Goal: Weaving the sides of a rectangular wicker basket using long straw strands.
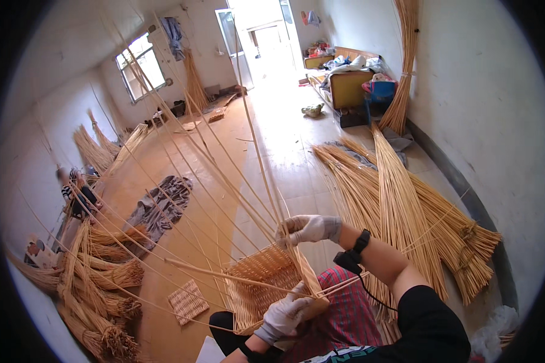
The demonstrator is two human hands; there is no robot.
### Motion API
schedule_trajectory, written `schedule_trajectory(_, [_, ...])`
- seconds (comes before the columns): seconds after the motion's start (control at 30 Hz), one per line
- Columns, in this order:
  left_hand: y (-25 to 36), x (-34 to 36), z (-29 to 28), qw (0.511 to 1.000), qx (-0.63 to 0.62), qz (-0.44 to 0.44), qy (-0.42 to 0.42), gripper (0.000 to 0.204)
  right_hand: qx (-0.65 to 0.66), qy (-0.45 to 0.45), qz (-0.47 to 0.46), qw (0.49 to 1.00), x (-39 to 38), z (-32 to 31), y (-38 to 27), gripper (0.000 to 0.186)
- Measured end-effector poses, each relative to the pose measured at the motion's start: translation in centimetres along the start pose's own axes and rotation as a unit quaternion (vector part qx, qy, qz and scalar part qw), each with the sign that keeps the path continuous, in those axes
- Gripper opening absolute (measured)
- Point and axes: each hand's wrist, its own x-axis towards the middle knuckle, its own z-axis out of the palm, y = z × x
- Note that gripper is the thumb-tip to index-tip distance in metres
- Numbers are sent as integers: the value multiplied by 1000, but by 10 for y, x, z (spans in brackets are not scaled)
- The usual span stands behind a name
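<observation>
A half-woven square wicker basket point(242, 302) rests on my lap, its long uncut rods point(209, 158) fanning up and outward. My gloved left hand point(284, 313) is closed on the basket's near rim, close to the right corner. At the far right corner, my gloved right hand point(309, 230) has its fingers bent round the upright wicker rods point(265, 172) just above the rim. Its fingertips are partly hidden behind the rods. One thicker rod point(236, 277) crosses the basket opening from the left toward my left hand.
Large bundles of rods point(399, 212) lie on the floor to the right, and more bundles point(103, 290) to the left. A small woven square panel point(188, 302) and a dark crumpled cloth point(160, 206) lie on the floor. A person point(82, 190) sits at the left wall. A cluttered sofa point(348, 85) stands farther back.
</observation>
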Motion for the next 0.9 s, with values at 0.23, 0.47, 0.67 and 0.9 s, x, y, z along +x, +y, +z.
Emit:
schedule_trajectory(0.23, [26, -3, 1, 996, 94, -4, 8, 39, -249, 279, 10, 927, -17, -17, 70, 23])
schedule_trajectory(0.47, [41, 8, -11, 997, -43, 35, 61, 21, -65, 372, 190, 906, -99, -26, 82, 21])
schedule_trajectory(0.67, [25, 8, 8, 994, 80, 19, 70, 28, -242, 387, 95, 885, -67, -16, 72, 45])
schedule_trajectory(0.9, [29, 10, 13, 990, 67, -31, 117, 17, -565, 275, 343, 698, -42, 6, 57, 50])
